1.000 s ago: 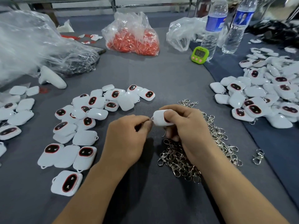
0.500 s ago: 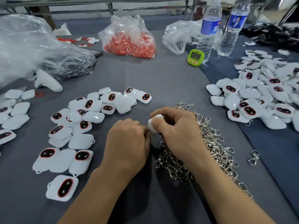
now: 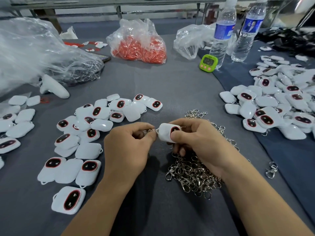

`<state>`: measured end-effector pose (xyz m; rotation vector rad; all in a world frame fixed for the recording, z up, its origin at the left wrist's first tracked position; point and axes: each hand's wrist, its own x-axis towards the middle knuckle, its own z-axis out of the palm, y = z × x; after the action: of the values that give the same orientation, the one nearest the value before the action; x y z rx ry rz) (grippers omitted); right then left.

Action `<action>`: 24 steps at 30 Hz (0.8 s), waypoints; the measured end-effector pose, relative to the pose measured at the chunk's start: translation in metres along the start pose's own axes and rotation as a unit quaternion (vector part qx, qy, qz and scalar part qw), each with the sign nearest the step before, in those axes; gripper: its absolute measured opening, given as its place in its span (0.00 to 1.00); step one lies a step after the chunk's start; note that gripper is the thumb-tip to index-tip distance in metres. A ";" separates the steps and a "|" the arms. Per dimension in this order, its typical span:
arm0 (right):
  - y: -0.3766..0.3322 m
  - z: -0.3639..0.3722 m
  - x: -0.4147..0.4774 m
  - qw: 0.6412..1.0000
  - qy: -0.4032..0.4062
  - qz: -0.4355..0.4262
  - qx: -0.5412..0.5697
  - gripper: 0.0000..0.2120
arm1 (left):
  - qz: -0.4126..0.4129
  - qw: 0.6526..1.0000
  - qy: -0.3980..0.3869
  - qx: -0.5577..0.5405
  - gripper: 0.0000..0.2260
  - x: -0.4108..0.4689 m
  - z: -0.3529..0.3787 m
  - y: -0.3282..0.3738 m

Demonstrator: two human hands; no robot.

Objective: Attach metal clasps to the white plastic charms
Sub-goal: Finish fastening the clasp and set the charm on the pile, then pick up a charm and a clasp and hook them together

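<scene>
**Clasp and charm meet end to end between the two hands**

At the far left, loose charms (image 3: 85,133) lie scattered on the grey cloth of the bench (image 3: 170,86). They are smooth, glossy white plastic pillows with rounded corners. Some lie face up, showing a dark oval window ringed in red, and several show a small moulded loop at one corner.

The left hand (image 3: 129,147) is curled. Its thumb and forefinger pinch a thin, bright metal clasp (image 3: 150,130), most of which is hidden by the fingers.

Directly to its right, touching the clasp's tip, is the charm (image 3: 166,133) being worked. Its long axis runs roughly left to right and its loop end points at the left hand. Whether the clasp has already passed through the loop cannot be told.

The right hand (image 3: 197,142) grips the charm, thumb pressed across the red-rimmed face and fingers curled underneath. The left hand looks likely to do the threading while the right only steadies.

Beneath and beyond the right wrist spreads a tangled heap of clasps (image 3: 192,174), shiny wire hooks and rings. Further right lies a pile of charms (image 3: 272,108), a few with metal showing at their edges.
</scene>
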<state>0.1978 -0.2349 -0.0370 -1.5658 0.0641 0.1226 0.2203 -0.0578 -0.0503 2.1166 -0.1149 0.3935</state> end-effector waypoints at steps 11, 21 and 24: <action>-0.008 -0.053 -0.004 0.879 0.057 -0.063 0.470 0.28 | 0.020 0.996 -0.003 0.090 0.13 -0.001 -0.001 0.000; 0.013 0.006 0.023 0.934 0.190 -0.100 -0.287 0.14 | 0.228 0.933 -0.248 0.126 0.17 -0.014 0.014 0.013; 0.010 0.009 0.022 0.936 0.200 -0.087 -0.277 0.14 | 0.214 0.944 -0.218 0.126 0.13 -0.010 0.016 0.006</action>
<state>0.2184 -0.2254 -0.0493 -2.1343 0.2245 -0.3515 0.2133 -0.0754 -0.0571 2.4009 -0.8311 0.1867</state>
